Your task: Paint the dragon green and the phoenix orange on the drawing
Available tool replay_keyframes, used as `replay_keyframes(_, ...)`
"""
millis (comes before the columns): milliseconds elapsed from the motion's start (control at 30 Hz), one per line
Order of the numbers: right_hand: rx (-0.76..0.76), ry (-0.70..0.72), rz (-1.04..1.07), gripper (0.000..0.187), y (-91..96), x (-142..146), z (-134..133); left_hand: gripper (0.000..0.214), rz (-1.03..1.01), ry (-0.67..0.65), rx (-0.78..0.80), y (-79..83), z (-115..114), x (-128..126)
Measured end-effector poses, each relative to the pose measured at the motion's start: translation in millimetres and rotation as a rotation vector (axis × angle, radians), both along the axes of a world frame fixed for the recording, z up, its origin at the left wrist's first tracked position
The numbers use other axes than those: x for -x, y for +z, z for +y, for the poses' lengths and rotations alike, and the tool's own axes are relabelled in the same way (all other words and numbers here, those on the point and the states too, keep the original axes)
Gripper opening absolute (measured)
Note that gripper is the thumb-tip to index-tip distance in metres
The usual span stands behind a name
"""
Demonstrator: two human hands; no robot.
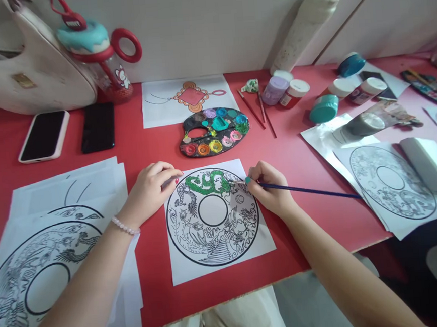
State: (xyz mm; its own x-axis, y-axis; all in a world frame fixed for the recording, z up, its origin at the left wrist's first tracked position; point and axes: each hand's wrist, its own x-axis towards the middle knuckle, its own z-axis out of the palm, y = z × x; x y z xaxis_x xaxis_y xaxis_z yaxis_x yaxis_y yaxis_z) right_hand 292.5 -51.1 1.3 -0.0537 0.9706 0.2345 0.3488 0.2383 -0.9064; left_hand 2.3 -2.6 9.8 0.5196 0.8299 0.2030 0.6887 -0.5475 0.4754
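Note:
A white sheet with a round line drawing (227, 269) lies on the red table before me. Green paint covers much of a dragon (201, 184) near the top of the ring; the other figures are uncoloured outlines. My right hand (267, 185) pinches a paintbrush (307, 190) with a long blue handle. Its tip touches or hovers just over the green dragon's right end; I cannot tell which. At the sheet's upper left edge, my left hand (154, 188) rests with fingers extended, holding nothing. Just behind the sheet sits a black paint palette (221, 125) with several colours in its wells.
Printed sheets (110, 182) are stacked at left, below two phones (46, 136). A bottle (100, 62) and white bag (45, 71) stand behind. Thin brushes (252, 109) and paint jars (273, 90) lie right of the palette. Another ring drawing (392, 180) is at right.

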Motion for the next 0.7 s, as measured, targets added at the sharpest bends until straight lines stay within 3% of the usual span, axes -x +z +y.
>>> replay_keyframes(700,0.036,-0.029,-0.084,0.019,-1.6,6.3,2.2,0.022,-0.025,0.013,0.027,0.8,-1.6,0.0)
